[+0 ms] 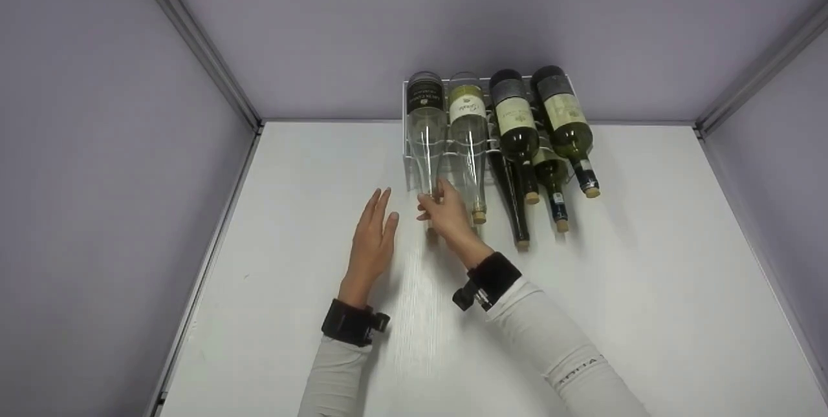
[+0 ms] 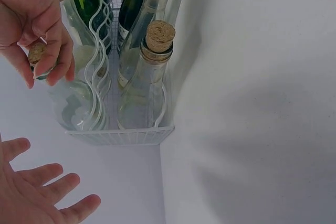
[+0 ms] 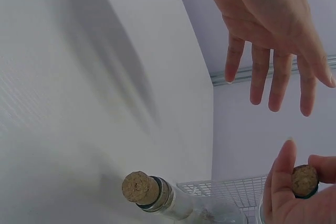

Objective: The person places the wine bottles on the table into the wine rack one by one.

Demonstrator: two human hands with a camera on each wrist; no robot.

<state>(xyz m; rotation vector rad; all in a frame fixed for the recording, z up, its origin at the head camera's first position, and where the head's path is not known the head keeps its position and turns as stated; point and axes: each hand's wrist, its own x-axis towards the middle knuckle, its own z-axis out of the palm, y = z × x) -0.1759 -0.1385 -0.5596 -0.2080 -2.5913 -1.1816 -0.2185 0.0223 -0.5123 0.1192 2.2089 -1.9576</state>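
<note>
My right hand (image 1: 447, 215) pinches the neck of a clear wine bottle (image 1: 427, 129) with a black label. It lies at the upper left of a white wire rack (image 1: 406, 113), neck toward me. In the right wrist view, the bottle's cork (image 3: 304, 180) shows between my thumb and fingers. My left hand (image 1: 372, 245) hovers left of that bottle, fingers straight, holding nothing. Beside the gripped bottle lies another clear bottle (image 1: 468, 132) with a pale label. Below, in the left wrist view, corked clear bottles (image 2: 142, 90) occupy the lower tier.
On the rack's upper right lie two dark green bottles, one (image 1: 515, 113) beside the other (image 1: 561, 106). Further dark bottles (image 1: 511, 194) stick out beneath them. The rack stands on a white table (image 1: 310, 165), against the pale back wall (image 1: 323, 48); side walls flank it.
</note>
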